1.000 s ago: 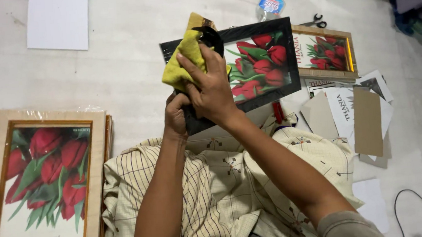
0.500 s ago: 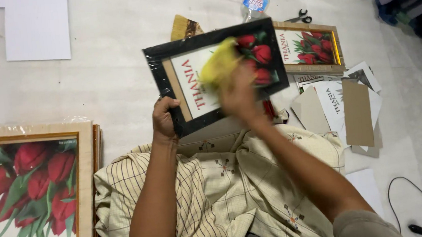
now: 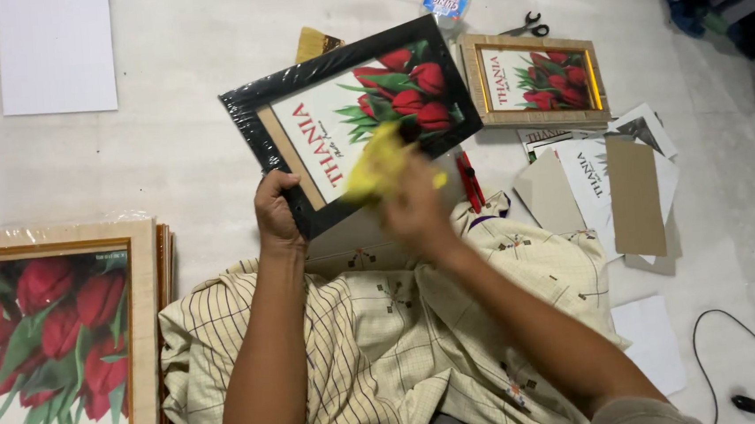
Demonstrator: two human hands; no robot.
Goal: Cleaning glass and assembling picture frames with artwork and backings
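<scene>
My left hand (image 3: pixel 276 212) grips the lower left corner of a black picture frame (image 3: pixel 251 114) wrapped in clear film, with a red tulip print inside. It is held tilted above my lap. My right hand (image 3: pixel 414 208) is blurred with motion and holds a yellow cloth (image 3: pixel 376 159) against the frame's glass near its lower middle.
A stack of large light wooden frames (image 3: pixel 143 255) with tulip prints lies at the left. A small wooden frame (image 3: pixel 473 81) lies beyond, with scissors (image 3: pixel 531 26), a red tool (image 3: pixel 469 179), cardboard backs (image 3: pixel 636 196), printed sheets, a white sheet (image 3: pixel 52 50) and a black cable (image 3: pixel 743 372) on the floor.
The yellow cloth and my right hand swept from the frame's top left across the glass to its lower middle. The frame tilted and its printed face now shows more.
</scene>
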